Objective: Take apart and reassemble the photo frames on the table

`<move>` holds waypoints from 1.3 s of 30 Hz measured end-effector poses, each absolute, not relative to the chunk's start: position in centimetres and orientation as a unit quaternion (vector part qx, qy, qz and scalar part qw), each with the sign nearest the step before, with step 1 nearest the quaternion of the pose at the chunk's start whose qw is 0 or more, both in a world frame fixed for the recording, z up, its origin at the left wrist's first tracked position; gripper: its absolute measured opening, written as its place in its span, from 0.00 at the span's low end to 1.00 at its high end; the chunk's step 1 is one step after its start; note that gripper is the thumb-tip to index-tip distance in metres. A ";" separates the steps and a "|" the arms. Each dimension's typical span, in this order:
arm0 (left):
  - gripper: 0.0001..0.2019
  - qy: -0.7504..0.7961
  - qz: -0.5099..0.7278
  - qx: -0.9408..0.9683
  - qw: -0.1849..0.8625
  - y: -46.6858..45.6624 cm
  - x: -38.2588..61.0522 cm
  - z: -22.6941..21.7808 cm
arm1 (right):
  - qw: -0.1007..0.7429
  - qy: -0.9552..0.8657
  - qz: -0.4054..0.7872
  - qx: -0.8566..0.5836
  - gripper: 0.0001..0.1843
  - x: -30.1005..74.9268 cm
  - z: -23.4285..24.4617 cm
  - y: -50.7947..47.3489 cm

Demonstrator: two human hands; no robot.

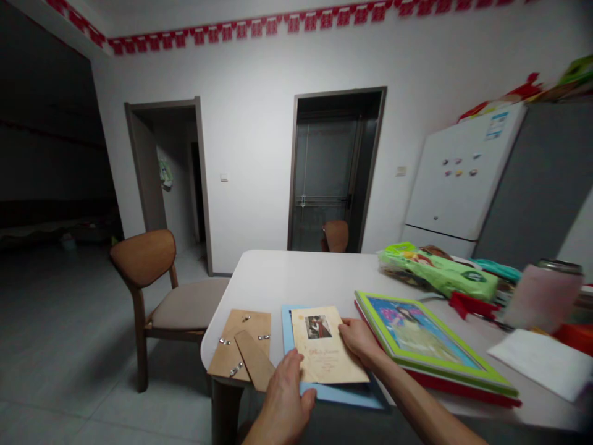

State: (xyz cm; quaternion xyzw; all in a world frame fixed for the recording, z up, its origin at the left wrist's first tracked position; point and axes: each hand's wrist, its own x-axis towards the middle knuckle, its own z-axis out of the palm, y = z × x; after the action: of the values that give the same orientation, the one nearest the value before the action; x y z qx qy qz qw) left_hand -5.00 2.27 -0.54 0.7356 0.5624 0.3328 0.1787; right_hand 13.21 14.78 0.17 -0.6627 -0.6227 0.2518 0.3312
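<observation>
A cream printed paper insert (331, 364) with a small picture at its top lies over a light blue photo frame (288, 337) at the table's near edge. My right hand (359, 340) grips the insert's right edge, the thumb on its face. At the lower left, my left hand (288, 395) touches the insert's edge with its fingertips, thumb spread apart near the frame's lower rim. Left of the frame lies a brown backing board (248, 330) with metal clips and a stand leg (254, 361); my left hand partly covers its near side.
A green-framed picture (426, 334) lies on a red-edged item right of my forearm. Behind it are a green plastic package (440, 269), a pink jar (544, 296) and a white paper (546, 361). A wooden chair (143, 266) stands left of the white table (278, 272).
</observation>
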 end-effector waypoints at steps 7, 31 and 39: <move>0.26 0.564 0.337 0.734 0.172 2.4 -5.2 -0.9 | 0.330 -0.619 0.253 -0.667 0.21 13.4 0.4 14.5; 0.17 0.553 0.219 0.795 0.123 2.1 -4.5 0.0 | 0.171 -0.691 -0.074 -0.699 0.20 11.4 -0.3 11.7; 0.28 0.545 0.228 0.792 0.155 1.0 -7.3 1.6 | 0.146 -0.744 -0.050 -0.651 0.19 10.9 0.4 11.8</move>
State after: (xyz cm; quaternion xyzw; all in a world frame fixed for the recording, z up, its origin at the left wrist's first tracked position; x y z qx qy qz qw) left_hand -7.33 1.04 1.65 0.7920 0.5447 0.2281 0.1550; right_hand 10.94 11.78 0.41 -0.6506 -0.7436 -0.0502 0.1459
